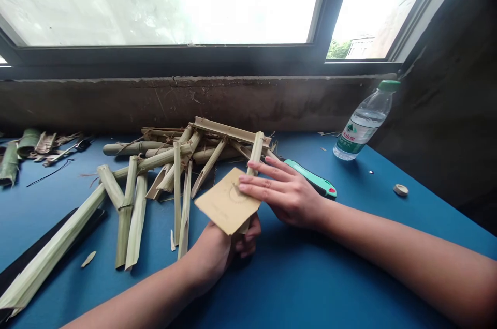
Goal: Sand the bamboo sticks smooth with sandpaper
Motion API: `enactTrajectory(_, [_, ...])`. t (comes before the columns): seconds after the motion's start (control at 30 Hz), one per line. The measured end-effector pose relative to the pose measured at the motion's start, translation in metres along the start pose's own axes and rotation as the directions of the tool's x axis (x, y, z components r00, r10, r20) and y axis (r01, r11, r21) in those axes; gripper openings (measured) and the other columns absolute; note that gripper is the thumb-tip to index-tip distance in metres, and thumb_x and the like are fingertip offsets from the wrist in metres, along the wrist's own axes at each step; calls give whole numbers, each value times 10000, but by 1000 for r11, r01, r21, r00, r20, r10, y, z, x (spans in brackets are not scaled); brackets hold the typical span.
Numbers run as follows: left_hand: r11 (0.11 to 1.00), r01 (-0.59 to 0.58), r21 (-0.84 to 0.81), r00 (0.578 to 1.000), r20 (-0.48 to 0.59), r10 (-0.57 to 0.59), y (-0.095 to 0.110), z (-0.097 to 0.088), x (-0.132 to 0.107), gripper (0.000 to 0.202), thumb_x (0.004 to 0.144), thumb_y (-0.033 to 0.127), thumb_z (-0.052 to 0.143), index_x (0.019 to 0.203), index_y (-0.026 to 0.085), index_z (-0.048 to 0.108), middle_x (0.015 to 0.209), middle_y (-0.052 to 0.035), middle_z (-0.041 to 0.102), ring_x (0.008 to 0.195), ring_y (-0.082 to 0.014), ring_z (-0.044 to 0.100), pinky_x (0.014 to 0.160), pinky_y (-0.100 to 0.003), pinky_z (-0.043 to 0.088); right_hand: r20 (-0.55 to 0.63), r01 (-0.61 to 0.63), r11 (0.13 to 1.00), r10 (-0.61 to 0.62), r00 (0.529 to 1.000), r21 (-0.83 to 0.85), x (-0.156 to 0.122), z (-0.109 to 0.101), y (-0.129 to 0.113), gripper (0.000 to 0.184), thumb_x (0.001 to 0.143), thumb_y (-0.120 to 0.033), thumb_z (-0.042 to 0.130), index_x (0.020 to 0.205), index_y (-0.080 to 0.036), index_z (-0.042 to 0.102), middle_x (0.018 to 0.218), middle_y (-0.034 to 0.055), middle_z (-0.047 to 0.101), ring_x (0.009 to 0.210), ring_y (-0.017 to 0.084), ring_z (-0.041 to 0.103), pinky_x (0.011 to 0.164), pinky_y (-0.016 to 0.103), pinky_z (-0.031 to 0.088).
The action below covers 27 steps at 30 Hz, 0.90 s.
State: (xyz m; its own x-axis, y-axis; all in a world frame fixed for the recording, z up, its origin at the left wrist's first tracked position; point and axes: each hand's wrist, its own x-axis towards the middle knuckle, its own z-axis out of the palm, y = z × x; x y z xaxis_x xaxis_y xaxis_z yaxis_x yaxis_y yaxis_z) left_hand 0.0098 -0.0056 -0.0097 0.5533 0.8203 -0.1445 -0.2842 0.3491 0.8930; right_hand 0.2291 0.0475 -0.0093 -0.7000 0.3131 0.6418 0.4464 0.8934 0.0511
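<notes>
A bamboo piece [255, 152] slants up and away from my left hand [221, 251], whose fingers curl round its lower end beneath the paper. Over that end lies a square tan sheet [223, 205], which looks like the back of sandpaper, with a faint printed round mark. My right hand [291, 192] presses the sheet against the bamboo with fingers stretched across its right corner; its thumb is hidden. Just behind my right hand lies a turquoise utility knife [314, 179], partly covered by it.
Split bamboo pieces [155, 163] lie heaped at centre and left. A long bamboo strip [58, 246] rests over a dark flat object [23, 267]. A water bottle [363, 124] leans at the right, near a small round piece [400, 190]. Behind the blue table [310, 277] is a window.
</notes>
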Motion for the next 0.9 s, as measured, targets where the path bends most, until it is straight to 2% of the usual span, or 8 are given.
enactTrajectory(0.13, [997,70,-11,997,-24,-70,6,2,-1,195,1046,379,490,1021,195,550,650,51,472,493,-82,293,519,-245,284,-201,-370,925,380,903,87,-7,6,22,484,1061,-118,472,1481,-309,619,1483,19,678,1516,255,499,1283,531,381])
enactTrajectory(0.27, [996,75,-40,997,-33,-76,11,4,-4,234,1057,394,452,965,198,540,657,37,483,502,-92,303,530,-258,291,-400,-450,832,552,731,325,-7,11,27,332,1078,-215,528,1343,-283,717,1410,68,713,1393,255,613,1185,456,503])
enactTrajectory(0.37, [995,76,-61,996,-38,-79,11,4,-5,271,1054,416,441,898,205,513,656,30,485,502,-98,307,538,-265,303,-294,-390,873,471,832,293,-3,9,14,372,1070,-177,528,1385,-281,695,1438,67,702,1409,244,601,1202,439,482])
enactTrajectory(0.47, [995,50,-81,999,-2,-50,11,3,-4,297,1031,456,429,933,201,546,656,30,472,503,-102,277,545,-270,314,-98,-174,968,194,976,180,0,4,-2,526,1036,-90,501,1519,-280,582,1502,37,662,1509,241,504,1278,484,382])
enactTrajectory(0.53, [995,27,-94,999,37,-24,10,2,-3,320,1012,483,430,988,198,573,660,30,471,507,-108,268,549,-276,322,-36,-86,988,91,995,128,0,3,-5,602,1012,-61,494,1575,-275,514,1554,18,612,1553,241,445,1310,506,315])
enactTrajectory(0.6, [992,43,-114,998,43,-39,10,2,-3,303,1014,466,427,946,202,560,662,25,478,509,-114,287,556,-279,323,-45,-172,980,176,983,97,-2,4,-1,583,1029,-74,485,1568,-291,526,1564,2,600,1566,239,422,1317,511,286])
enactTrajectory(0.73, [982,102,-156,995,15,-101,11,2,-3,296,1040,405,378,848,211,493,662,11,494,518,-123,337,566,-281,314,-204,-527,800,588,783,287,-3,13,16,375,1080,-217,531,1401,-313,699,1454,14,699,1489,275,522,1280,522,333])
enactTrajectory(0.9, [984,100,-151,995,35,-96,12,0,-2,327,1047,416,363,817,209,467,668,6,496,518,-121,340,567,-282,313,-262,-467,615,740,619,635,2,16,17,285,1071,-360,593,1283,-283,766,1300,28,761,1238,269,679,1120,424,498])
